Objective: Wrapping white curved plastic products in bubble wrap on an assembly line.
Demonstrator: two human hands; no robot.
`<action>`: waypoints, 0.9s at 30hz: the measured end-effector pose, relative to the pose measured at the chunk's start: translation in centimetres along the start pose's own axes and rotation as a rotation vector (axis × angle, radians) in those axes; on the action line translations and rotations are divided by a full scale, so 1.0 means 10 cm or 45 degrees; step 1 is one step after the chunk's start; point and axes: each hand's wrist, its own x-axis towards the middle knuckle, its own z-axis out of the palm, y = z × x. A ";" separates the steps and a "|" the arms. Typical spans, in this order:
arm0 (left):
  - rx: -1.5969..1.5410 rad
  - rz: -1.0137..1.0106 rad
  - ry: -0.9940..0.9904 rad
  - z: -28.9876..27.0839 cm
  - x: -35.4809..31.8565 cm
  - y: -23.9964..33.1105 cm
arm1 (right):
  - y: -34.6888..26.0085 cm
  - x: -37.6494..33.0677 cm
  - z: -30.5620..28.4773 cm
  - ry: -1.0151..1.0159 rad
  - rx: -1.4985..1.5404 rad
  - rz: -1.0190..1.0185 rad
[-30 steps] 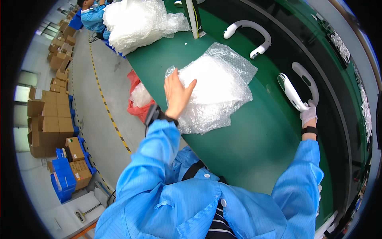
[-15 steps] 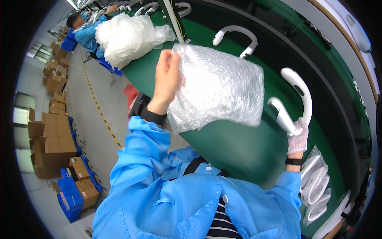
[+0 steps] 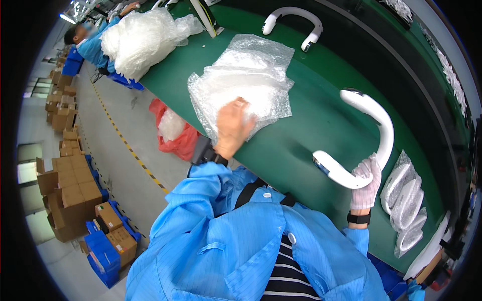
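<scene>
My right hand [image 3: 365, 181], in a thin white glove, grips a glossy white U-shaped part [image 3: 384, 125] near its bend, above the green table. The part's two arms point up and to the left. Bare and smeared by motion, my left hand [image 3: 234, 126] is at the near edge of a stack of clear bubble-wrap bags [image 3: 246, 75]. Its fingers touch or hover over the top bag; whether they pinch it, I cannot tell. To the right of my right hand lie several white parts in bubble wrap [image 3: 404, 195].
Another white U-shaped part [image 3: 293, 12] lies at the far side of the green table [image 3: 281, 155]. A big heap of bubble wrap [image 3: 143, 42] sits far left, near a person in blue [image 3: 93, 47]. A red bag [image 3: 178, 143] and cardboard boxes [image 3: 73, 185] are left of the table.
The raised bubble-wrap is down on the table, lying as a loose stack. My left hand has dropped toward its near edge. The white part in my right hand has turned and shifted slightly nearer.
</scene>
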 end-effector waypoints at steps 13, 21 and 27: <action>-0.052 0.473 -0.659 -0.63 0.14 -0.23 | 0.06 -0.21 0.18 -0.004 -0.229 -0.103; -0.165 -0.082 -0.572 -0.35 -0.25 0.15 | 0.21 -0.06 -0.09 0.059 -0.375 0.063; -0.089 -0.253 -0.298 0.04 -0.57 0.14 | 0.53 -0.25 -0.05 0.122 -0.467 0.222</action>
